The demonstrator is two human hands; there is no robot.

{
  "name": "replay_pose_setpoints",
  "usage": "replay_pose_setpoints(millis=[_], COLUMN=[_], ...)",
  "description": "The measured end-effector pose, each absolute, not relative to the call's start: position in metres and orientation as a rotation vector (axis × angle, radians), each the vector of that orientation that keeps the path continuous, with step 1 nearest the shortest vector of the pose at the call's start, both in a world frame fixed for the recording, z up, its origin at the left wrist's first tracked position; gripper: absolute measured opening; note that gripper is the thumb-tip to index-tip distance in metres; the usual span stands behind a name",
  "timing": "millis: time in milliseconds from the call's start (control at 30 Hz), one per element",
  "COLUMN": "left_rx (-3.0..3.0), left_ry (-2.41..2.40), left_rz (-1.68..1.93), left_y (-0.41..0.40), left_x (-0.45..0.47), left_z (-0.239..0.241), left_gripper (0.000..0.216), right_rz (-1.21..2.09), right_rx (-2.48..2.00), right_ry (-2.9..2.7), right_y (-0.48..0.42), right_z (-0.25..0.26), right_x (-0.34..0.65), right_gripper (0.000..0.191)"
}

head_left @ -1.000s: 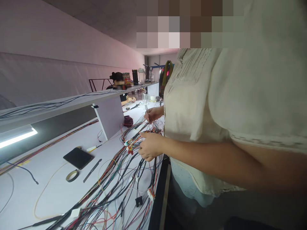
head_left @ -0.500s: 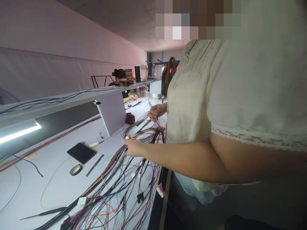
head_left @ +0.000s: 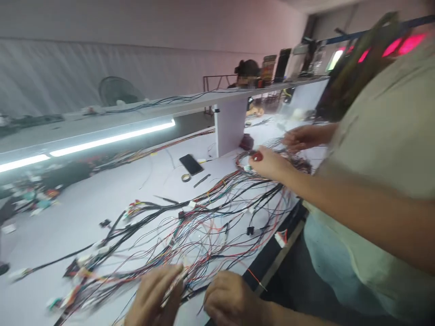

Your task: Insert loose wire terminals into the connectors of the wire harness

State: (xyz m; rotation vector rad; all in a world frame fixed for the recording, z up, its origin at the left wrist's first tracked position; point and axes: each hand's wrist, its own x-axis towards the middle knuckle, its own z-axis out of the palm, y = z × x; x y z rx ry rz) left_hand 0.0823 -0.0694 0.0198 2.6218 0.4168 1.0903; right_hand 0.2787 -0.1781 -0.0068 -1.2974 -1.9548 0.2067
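At the lower edge of the head view, my left hand [head_left: 154,294] is curled, with thin wires showing between its thumb and fingers; blur hides the exact grip. Beside it, my right hand [head_left: 233,296] is closed, fingers bent inward, at the end of a short stretch of black cable [head_left: 195,292] between the two hands. A long wire harness [head_left: 204,233] of red, black, blue and white strands lies spread beyond them. White and black connectors hang from it, among them a black connector [head_left: 250,231] and a white connector [head_left: 281,238] near the table edge.
On the right, a co-worker's arm [head_left: 316,190] reaches over the harness's far end. A phone [head_left: 191,164], a tape roll [head_left: 185,178] and tweezers [head_left: 202,180] lie on the table. A lit shelf [head_left: 190,100] runs behind; another person [head_left: 247,74] sits beyond.
The view has swung left and down, so the co-worker has shifted right. Both my hands now show at the bottom; neither was visible before.
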Motion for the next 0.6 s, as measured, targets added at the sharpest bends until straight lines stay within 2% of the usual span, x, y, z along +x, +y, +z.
replay_pose_setpoints(millis=[133,333,467,600], left_rx=[2.538,2.179,2.371,2.515], left_ry=[0.822,1.466,1.254,0.847], left_rz=[1.226,1.062,1.026,0.941], left_y=[-0.001,0.084,0.100,0.069], left_x=[0.054,0.023,0.049,0.099], left_z=[0.035,0.026,0.018,0.012], left_gripper=[0.023,0.043,0.042,0.032], right_rz=[0.291,0.391,0.372,0.330], right_rx=[-1.210,-1.245,-1.270,-1.278], right_ry=[-1.801,-1.786,-1.786,-1.777], right_y=[-0.203,-0.201,-0.201,-0.198], right_z=[-0.038,-0.046,-0.045,-0.047], right_x=[0.260,0.264,0.263,0.263], right_gripper=[0.029,0.022,0.025,0.030])
